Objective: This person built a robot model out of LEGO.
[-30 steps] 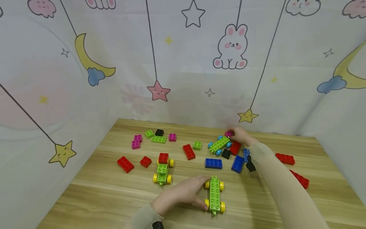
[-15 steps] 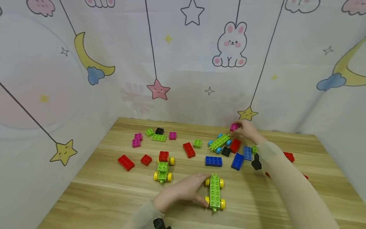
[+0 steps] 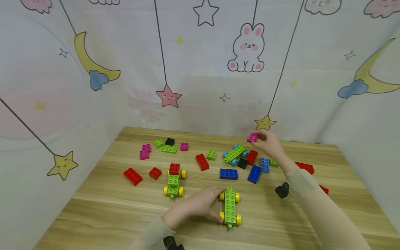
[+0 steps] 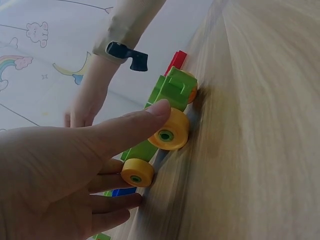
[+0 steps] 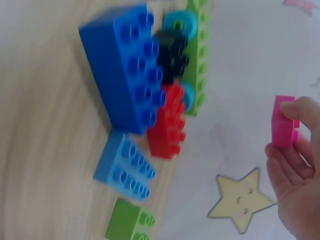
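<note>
My right hand [image 3: 271, 144] pinches a pink building brick [image 3: 252, 138] between thumb and fingers, raised above the far edge of the table. In the right wrist view the pink brick [image 5: 283, 121] shows side-on, its studs facing right. My left hand [image 3: 201, 204] holds a green wheeled base [image 3: 230, 207] from its left side. The thumb is on the near yellow wheel [image 4: 171, 131] and the fingers are by the far one. Left of that hand stands a green toy car [image 3: 173, 182] with yellow wheels and a red brick on its far end.
A green base with blue wheels [image 3: 235, 154] stands far back, beside black [image 3: 242, 163] and red [image 3: 251, 157] bricks. Blue bricks [image 3: 228, 174] lie nearer. Several green, pink and red bricks [image 3: 132, 176] are spread leftward. More red bricks [image 3: 304, 167] lie right. A printed cloth [image 3: 200, 86] rises behind.
My right hand has lifted the pink brick from beside the blue-wheeled base and drawn it up and back from the table. The left hand stays at the yellow-wheeled base.
</note>
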`<action>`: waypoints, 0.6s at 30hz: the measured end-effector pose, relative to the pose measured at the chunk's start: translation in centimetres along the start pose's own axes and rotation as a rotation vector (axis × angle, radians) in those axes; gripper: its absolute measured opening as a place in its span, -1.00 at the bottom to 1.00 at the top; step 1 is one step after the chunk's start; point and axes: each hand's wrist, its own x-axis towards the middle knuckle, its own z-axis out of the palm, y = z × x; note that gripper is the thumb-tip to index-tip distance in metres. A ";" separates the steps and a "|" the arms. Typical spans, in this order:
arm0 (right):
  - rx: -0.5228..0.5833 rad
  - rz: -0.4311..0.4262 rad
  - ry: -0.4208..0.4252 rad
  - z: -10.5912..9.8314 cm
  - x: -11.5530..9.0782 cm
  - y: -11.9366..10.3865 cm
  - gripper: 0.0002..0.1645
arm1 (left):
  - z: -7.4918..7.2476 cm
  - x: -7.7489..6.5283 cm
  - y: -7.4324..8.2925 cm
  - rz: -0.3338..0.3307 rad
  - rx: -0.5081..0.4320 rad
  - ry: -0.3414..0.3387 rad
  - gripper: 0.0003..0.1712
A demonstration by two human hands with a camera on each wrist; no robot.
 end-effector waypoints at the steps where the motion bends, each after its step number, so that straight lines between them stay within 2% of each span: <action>1: 0.010 -0.017 0.012 0.2 -0.4 -0.4 -0.49 | 0.0 0.0 -0.1 0.000 0.003 0.002 0.14; 11: 0.025 -0.116 0.068 2.4 -5.4 -4.0 -0.53 | -0.1 -0.1 0.2 -0.008 0.024 0.002 0.15; 18: 0.079 -0.183 0.055 4.2 -8.5 -5.0 -0.58 | -0.1 -0.2 0.3 -0.013 0.029 0.007 0.15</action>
